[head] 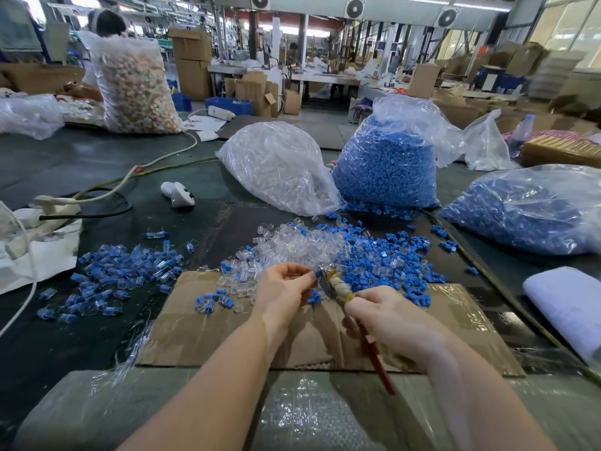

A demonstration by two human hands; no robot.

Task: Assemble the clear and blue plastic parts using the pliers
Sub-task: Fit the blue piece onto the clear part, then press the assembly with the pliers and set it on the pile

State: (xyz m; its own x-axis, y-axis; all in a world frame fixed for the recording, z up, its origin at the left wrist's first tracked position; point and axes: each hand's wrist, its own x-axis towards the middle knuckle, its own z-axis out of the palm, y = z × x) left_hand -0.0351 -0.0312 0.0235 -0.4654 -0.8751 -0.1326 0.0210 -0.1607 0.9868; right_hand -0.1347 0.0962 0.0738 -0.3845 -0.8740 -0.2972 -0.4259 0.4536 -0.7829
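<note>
You are working at a dark table [81, 164] with a flattened cardboard sheet [201, 333] laid on it, and everything else sits around that sheet. Beyond its far edge stand three big plastic bags: a bag of clear parts [276, 164] straight ahead, a tall bag of blue parts [387, 167] just to the right of it, and a second blue-filled bag [527, 213] lying far off to the right of the sheet. Well beyond the sheet's left corner stands a sack of pale orange pieces [136, 86], with a person [107, 24] behind it. Along the sheet's far edge spreads a loose heap of mixed clear and blue parts [328, 252], spilling onto the cardboard. Left of the sheet, on the bare table, lies a pile of joined clear-and-blue pieces [120, 271]. A white folded cloth [566, 304] lies off the sheet's right side. Over the sheet's far middle, your right hand [387, 317] is wrapped round the red handles of the pliers [335, 288], whose tape-bound head points up and left. Your left hand [283, 291] is curled, its fingertips [309, 278] pinching a small clear and blue part [316, 274] right at the nose of the pliers; you cannot tell whether the nose is clamped on it.
</note>
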